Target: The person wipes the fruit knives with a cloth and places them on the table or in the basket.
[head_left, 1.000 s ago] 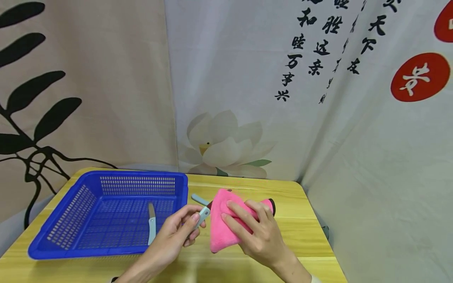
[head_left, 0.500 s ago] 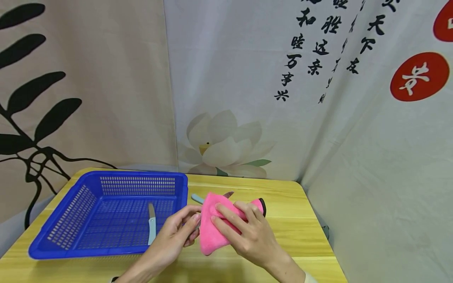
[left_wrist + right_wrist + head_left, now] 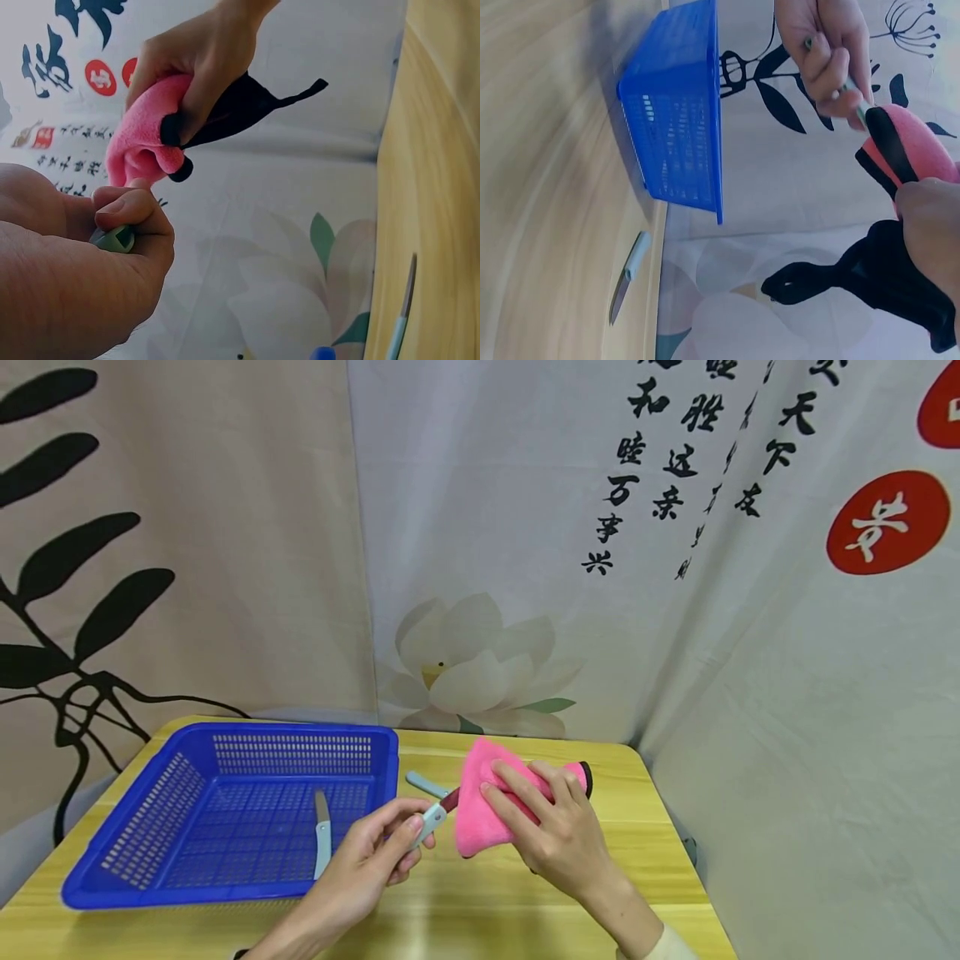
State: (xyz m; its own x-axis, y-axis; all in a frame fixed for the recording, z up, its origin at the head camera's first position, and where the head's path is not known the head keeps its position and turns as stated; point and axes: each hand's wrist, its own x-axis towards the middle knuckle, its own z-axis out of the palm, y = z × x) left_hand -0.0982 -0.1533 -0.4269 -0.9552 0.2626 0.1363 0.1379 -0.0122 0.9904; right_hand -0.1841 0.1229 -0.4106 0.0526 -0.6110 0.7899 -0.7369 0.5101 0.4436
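My left hand grips a small knife by its light blue handle. The reddish-brown blade points up and to the right, only its base showing. A pink cloth, edged and partly backed in black, covers the rest of that blade. Fingers of my right hand hold the cloth folded around it from above. In the left wrist view the butt of the knife handle pokes out of my fist. Black cloth hangs below my right hand in the right wrist view.
At the left stands a blue plastic basket with a second light-handled knife in it. A third knife lies on the yellow wooden table, just behind my hands. Printed curtains hang around the table.
The cloth and right hand first slid left over the handle, then back right and slightly up, baring the blade's base. My left hand stays nearly still.
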